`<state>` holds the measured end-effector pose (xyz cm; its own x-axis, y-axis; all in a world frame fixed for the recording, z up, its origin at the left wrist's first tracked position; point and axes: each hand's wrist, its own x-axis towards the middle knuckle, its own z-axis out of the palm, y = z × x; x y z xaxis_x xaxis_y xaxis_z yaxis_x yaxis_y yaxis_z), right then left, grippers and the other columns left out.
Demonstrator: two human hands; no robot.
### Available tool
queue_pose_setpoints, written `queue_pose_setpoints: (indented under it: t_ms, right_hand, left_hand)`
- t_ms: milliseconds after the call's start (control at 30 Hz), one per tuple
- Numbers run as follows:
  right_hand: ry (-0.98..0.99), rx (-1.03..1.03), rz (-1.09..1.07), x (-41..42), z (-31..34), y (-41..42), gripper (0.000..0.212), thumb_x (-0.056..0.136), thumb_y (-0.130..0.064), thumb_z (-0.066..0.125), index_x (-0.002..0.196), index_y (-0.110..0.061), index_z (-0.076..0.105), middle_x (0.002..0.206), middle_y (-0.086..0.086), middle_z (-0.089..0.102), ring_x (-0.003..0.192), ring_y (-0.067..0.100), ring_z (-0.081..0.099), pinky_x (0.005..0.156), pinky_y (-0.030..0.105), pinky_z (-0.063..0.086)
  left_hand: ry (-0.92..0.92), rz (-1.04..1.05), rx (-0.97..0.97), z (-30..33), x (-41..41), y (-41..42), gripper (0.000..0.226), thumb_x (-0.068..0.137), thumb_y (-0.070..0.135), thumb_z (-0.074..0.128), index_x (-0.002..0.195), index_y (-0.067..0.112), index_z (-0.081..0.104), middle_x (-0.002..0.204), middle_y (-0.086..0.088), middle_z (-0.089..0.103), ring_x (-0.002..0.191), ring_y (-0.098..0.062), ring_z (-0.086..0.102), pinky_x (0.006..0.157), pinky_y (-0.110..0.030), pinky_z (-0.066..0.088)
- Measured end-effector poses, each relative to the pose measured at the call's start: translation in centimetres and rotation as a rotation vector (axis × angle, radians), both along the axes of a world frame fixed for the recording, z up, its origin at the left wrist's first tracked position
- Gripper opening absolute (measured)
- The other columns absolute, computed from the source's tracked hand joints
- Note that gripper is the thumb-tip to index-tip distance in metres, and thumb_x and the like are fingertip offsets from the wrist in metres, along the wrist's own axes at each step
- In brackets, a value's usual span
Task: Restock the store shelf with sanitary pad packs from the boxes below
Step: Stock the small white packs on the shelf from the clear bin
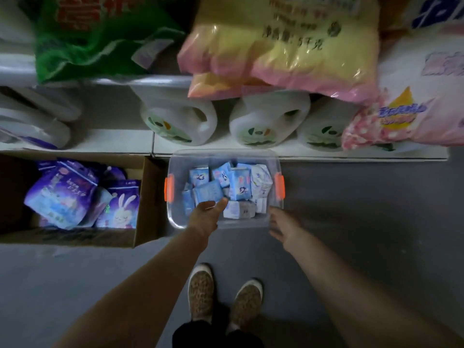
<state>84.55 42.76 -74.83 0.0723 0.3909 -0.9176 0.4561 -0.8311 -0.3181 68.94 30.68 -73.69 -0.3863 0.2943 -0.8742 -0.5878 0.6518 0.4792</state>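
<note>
A clear plastic bin [175, 222] with orange latches stands on the floor against the shelf base, filled with several small blue and white pad packs [239, 184]. My left hand [207, 212] reaches over the bin's near edge, fingers apart, holding nothing, just short of the packs. My right hand [285, 223] hovers open at the bin's near right corner, also holding nothing. To the left, an open cardboard box [148, 197] holds several larger purple pad packs [62, 194], one with a rabbit print [123, 204].
The white bottom shelf [113, 141] carries three translucent jugs [179, 121] lying on their sides. Above hang a green bag [100, 38], a yellow-pink bag [288, 46] and a white-pink bag [414, 101]. My two shoes [200, 292] stand on the grey floor below the bin.
</note>
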Motion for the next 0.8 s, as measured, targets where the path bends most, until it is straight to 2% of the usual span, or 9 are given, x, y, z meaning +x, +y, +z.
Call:
queue_pose_setpoints:
  t_ms: [67, 167, 267, 400, 500, 567, 633, 733, 800]
  right_hand:
    - [-0.004, 0.016, 0.015, -0.4, -4.2, 0.9, 0.053, 0.076, -0.046, 0.071, 0.121, -0.019, 0.064, 0.116, 0.004, 0.068, 0.101, 0.020, 0.066, 0.063, 0.029, 0.051]
    - [-0.021, 0.095, 0.051, -1.3, -10.2, 2.5, 0.044, 0.077, -0.046, 0.071, 0.110, -0.018, 0.063, 0.116, 0.005, 0.067, 0.104, 0.025, 0.065, 0.086, 0.044, 0.057]
    - [-0.035, 0.174, 0.112, -2.3, -14.0, 3.6, 0.073, 0.054, -0.059, 0.068, 0.111, -0.015, 0.067, 0.110, 0.008, 0.071, 0.097, 0.029, 0.068, 0.091, 0.051, 0.056]
    - [-0.045, 0.254, 0.127, -3.3, -16.7, 3.9, 0.035, 0.088, -0.040, 0.065, 0.113, -0.016, 0.062, 0.098, 0.006, 0.065, 0.092, 0.025, 0.063, 0.092, 0.046, 0.056]
    - [-0.060, 0.334, 0.085, -3.9, -18.8, 4.4, 0.052, 0.084, -0.043, 0.059, 0.128, -0.016, 0.061, 0.121, 0.011, 0.065, 0.107, 0.030, 0.063, 0.097, 0.047, 0.054]
    - [-0.059, 0.361, 0.083, -4.3, -20.0, 4.5, 0.061, 0.074, -0.051, 0.053, 0.125, -0.019, 0.062, 0.121, 0.010, 0.066, 0.102, 0.027, 0.064, 0.092, 0.041, 0.054]
    - [-0.065, 0.383, 0.032, -5.0, -20.5, 4.5, 0.059, 0.073, -0.051, 0.054, 0.123, -0.021, 0.062, 0.117, 0.010, 0.069, 0.095, 0.028, 0.066, 0.084, 0.040, 0.054]
    - [-0.066, 0.440, -0.035, -6.0, -20.4, 4.4, 0.049, 0.085, -0.044, 0.058, 0.127, -0.019, 0.060, 0.119, 0.007, 0.067, 0.106, 0.032, 0.066, 0.094, 0.045, 0.053]
    - [-0.041, 0.471, -0.031, -6.1, -21.0, 4.0, 0.033, 0.095, -0.037, 0.055, 0.120, -0.017, 0.061, 0.116, 0.004, 0.066, 0.104, 0.027, 0.064, 0.093, 0.040, 0.051]
  left_hand:
    - [0.021, -0.026, -0.019, -3.8, 0.2, 0.5, 0.057, 0.082, 0.047, 0.078, 0.122, 0.012, 0.061, 0.111, -0.008, 0.063, 0.093, -0.019, 0.058, 0.090, -0.034, 0.050]
    - [0.050, -0.069, -0.049, -9.1, 0.4, 1.3, 0.066, 0.072, 0.053, 0.083, 0.121, 0.014, 0.061, 0.122, -0.009, 0.062, 0.106, -0.024, 0.060, 0.105, -0.044, 0.048]
    - [0.093, -0.124, -0.063, -13.2, 0.5, 2.3, 0.061, 0.080, 0.046, 0.080, 0.127, 0.014, 0.057, 0.124, -0.006, 0.059, 0.107, -0.027, 0.058, 0.094, -0.035, 0.046]
    - [0.118, -0.217, -0.067, -17.5, 0.2, 3.6, 0.075, 0.085, 0.046, 0.074, 0.145, 0.012, 0.044, 0.141, -0.009, 0.051, 0.123, -0.026, 0.053, 0.106, -0.036, 0.042]
    - [0.116, -0.262, -0.056, -19.4, 0.2, 4.5, 0.077, 0.087, 0.045, 0.073, 0.148, 0.012, 0.041, 0.141, -0.007, 0.050, 0.125, -0.024, 0.051, 0.099, -0.029, 0.039]
    - [0.118, -0.277, -0.035, -20.6, 0.2, 4.9, 0.077, 0.086, 0.044, 0.074, 0.148, 0.011, 0.042, 0.135, -0.004, 0.053, 0.119, -0.019, 0.052, 0.094, -0.027, 0.040]
    - [0.133, -0.297, -0.032, -21.5, 0.2, 5.2, 0.083, 0.082, 0.047, 0.078, 0.149, 0.013, 0.043, 0.138, -0.003, 0.055, 0.121, -0.020, 0.054, 0.101, -0.029, 0.043]
    - [0.125, -0.317, -0.048, -22.6, 0.3, 5.3, 0.095, 0.070, 0.054, 0.084, 0.147, 0.016, 0.045, 0.139, -0.004, 0.056, 0.126, -0.023, 0.055, 0.110, -0.039, 0.042]
    - [0.152, -0.386, -0.064, -23.3, 0.7, 5.4, 0.113, 0.046, 0.074, 0.083, 0.141, 0.022, 0.051, 0.135, -0.002, 0.060, 0.123, -0.023, 0.057, 0.108, -0.043, 0.046]
